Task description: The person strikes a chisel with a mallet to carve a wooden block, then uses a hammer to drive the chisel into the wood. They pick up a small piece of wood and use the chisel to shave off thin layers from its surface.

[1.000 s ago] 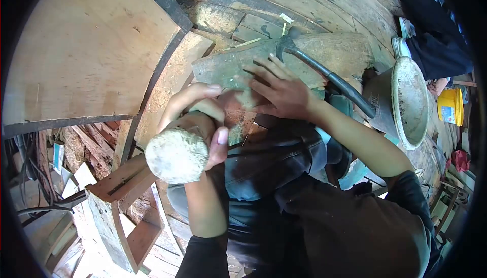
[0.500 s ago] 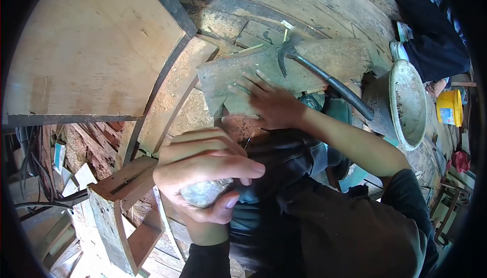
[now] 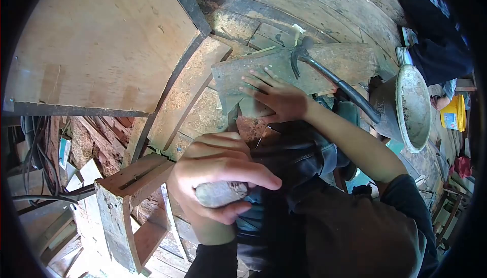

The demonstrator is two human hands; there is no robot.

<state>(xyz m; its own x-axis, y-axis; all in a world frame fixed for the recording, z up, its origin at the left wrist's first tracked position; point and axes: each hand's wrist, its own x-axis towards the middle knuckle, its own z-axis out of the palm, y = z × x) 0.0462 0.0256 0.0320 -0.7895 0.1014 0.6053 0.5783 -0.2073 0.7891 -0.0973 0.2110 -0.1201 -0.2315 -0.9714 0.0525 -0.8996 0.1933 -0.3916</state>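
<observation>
My left hand point(image 3: 210, 171) is closed around a grey, worn handle-like thing point(image 3: 218, 195); its rounded end shows between thumb and forefinger, and the rest is hidden below the fist. Beyond it, my right hand point(image 3: 281, 98) lies flat with fingers spread on a weathered wooden board point(image 3: 340, 57). A claw hammer point(image 3: 335, 78) with a dark handle rests across this board, to the right of my right hand, its head on the wood and its handle end against the bucket.
A plywood panel point(image 3: 106, 45) with dark edges fills the upper left. Lower left stands a wooden frame point(image 3: 114, 222), near black cables point(image 3: 45, 161) and wood scraps. At right are a cement-stained bucket point(image 3: 413, 146), a yellow bucket point(image 3: 452, 113) and another person's legs point(image 3: 436, 50).
The view has shifted a little, so the surroundings sit further right. My left hand has dropped slightly toward my body, still gripping the grey thing. My right hand stays flat on the board.
</observation>
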